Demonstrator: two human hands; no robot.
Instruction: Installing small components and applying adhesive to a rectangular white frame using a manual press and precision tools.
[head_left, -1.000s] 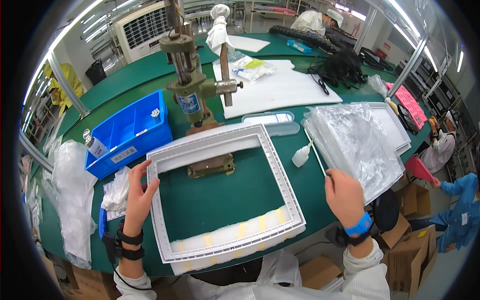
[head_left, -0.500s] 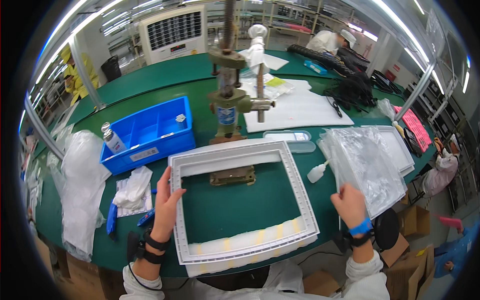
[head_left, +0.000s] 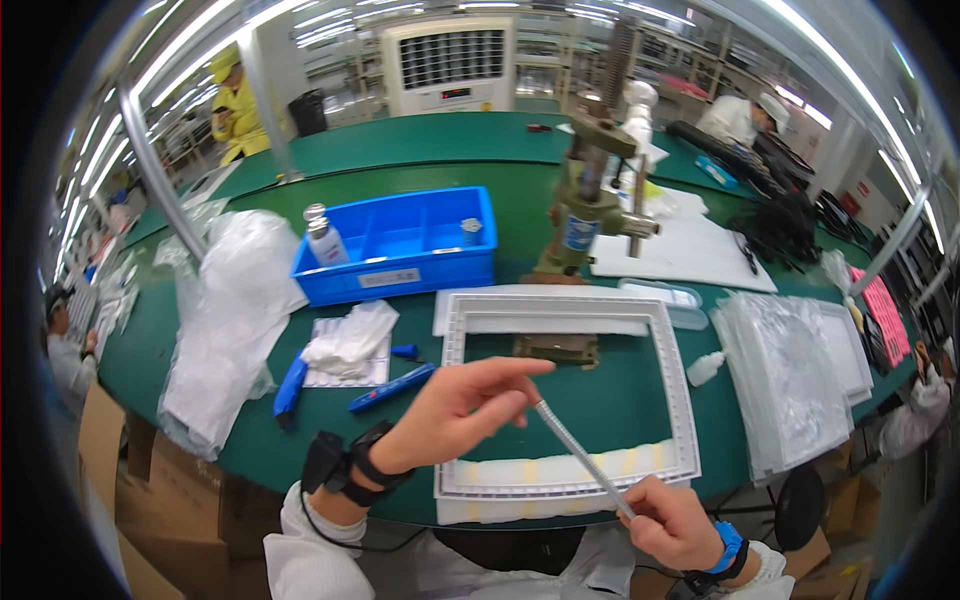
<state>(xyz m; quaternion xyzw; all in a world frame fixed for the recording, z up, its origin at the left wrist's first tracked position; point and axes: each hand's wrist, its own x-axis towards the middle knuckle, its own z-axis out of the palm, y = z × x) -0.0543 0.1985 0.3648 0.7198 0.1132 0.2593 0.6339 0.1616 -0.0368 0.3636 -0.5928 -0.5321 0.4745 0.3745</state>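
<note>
Both hands have shifted since the earlier frames: the left hand point(head_left: 470, 405) has left the frame's left side and is now over its opening, and the right hand point(head_left: 670, 525) has come in to the frame's near right corner. Between them a thin silvery rod point(head_left: 580, 453) slants, its lower end held between the right thumb and curled fingers. At its upper end the left index finger points out straight, with thumb and other fingertips close by; whether they pinch the rod I cannot tell.

Below the rod, the white frame point(head_left: 674, 390) lies flat on the green table point(head_left: 350, 450), with white padding point(head_left: 560, 469) marked by yellow strips along its near side. At its far side stands a green hand press point(head_left: 585, 190). Right of the frame are a small squeeze bottle point(head_left: 706, 368) and a plastic-wrapped stack point(head_left: 785, 385). Left of it lie a blue pen point(head_left: 392, 388), a blue knife point(head_left: 290, 390) and a crumpled white cloth point(head_left: 350, 342), with a blue bin point(head_left: 395, 285) behind.
</note>
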